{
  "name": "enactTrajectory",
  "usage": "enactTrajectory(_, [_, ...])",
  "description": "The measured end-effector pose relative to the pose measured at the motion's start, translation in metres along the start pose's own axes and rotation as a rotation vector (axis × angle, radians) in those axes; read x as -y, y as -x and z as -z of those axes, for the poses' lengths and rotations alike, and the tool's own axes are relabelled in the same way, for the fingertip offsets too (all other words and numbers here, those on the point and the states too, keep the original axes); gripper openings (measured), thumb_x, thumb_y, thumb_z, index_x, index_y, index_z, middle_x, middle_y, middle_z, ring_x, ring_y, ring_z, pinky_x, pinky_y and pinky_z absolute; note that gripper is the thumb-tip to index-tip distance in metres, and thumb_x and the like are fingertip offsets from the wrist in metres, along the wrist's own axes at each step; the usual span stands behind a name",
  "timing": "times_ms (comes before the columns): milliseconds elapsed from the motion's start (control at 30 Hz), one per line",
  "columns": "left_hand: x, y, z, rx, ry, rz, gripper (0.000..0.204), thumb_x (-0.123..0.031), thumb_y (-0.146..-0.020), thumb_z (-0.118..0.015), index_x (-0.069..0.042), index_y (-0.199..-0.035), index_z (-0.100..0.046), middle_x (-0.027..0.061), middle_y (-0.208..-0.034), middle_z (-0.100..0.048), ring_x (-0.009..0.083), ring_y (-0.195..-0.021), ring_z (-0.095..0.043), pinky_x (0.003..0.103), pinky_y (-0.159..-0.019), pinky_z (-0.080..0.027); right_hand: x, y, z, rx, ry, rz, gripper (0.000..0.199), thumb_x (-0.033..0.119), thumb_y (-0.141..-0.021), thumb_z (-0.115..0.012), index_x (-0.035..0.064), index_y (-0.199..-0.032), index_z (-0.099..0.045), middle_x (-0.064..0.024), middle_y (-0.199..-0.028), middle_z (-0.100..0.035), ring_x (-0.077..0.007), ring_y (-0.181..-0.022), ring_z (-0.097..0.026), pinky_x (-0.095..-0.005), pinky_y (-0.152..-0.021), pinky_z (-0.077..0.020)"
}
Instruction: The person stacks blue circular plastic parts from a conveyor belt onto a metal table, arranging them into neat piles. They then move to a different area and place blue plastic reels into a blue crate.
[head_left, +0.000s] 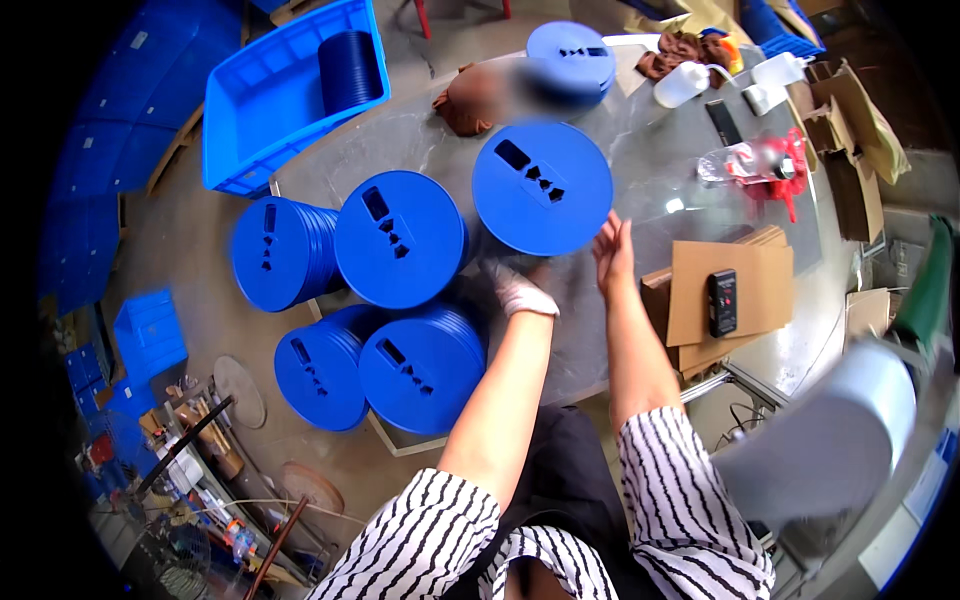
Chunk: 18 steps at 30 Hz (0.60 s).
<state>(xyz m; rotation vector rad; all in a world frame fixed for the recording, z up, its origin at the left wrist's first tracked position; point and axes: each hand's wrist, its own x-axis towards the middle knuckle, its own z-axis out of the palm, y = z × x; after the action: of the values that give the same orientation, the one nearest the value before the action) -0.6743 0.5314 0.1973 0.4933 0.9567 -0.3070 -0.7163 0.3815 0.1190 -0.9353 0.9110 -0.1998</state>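
A round blue plastic disc [540, 215] with cut-out slots lies in front of me, on what may be a stack hidden below it. My right hand [614, 255] is by its lower right edge, fingers stretched and apart; whether they touch the rim I cannot tell. In a whitish glove, my left hand [524, 294] is below the disc's lower left edge, its fingers smeared and partly hidden. To the left stand several stacks of similar discs: a back middle stack [400, 262], a far left stack [262, 262], a front left stack [315, 385] and a front stack [415, 385].
Another disc stack [572, 48] stands at the table's far side, near a blurred patch and brown cloth [460, 115]. A blue crate [240, 120] holds more discs. Cardboard sheets [770, 285] carry a black device [722, 303]. A clear bottle [725, 163] and white bottle [681, 86] are far right.
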Motion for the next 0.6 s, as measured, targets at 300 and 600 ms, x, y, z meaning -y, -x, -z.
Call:
enactTrajectory(300, [0.005, 0.183, 0.151, 0.415, -0.722, 0.334, 0.061, -0.040, -0.091, -0.040, -0.003, -0.137, -0.025, 0.0165, -0.142, -0.028, 0.0314, -0.130, -0.027, 0.039, -0.107, -0.021, -0.127, 0.317, 0.171, 0.286, 0.847, -0.066, 0.050, 0.043, -0.091, -0.044, 0.0017, -0.116, -0.054, -0.0119, -0.117, -0.057, -0.0202, -0.112, -0.051, -0.0293, -0.095, -0.0368])
enactTrajectory(600, [-0.028, 0.370, 0.251, 0.794, -1.193, 0.753, 0.048, -0.038, -0.088, -0.048, -0.010, -0.126, -0.040, 0.0133, -0.131, -0.042, 0.0286, -0.119, -0.040, 0.038, -0.096, -0.034, -0.192, 0.630, 0.244, -0.139, 0.919, -0.110, 0.046, 0.047, -0.088, -0.043, 0.0107, -0.112, -0.058, -0.0137, -0.109, -0.060, -0.0305, -0.104, -0.054, -0.0359, -0.088, -0.0408])
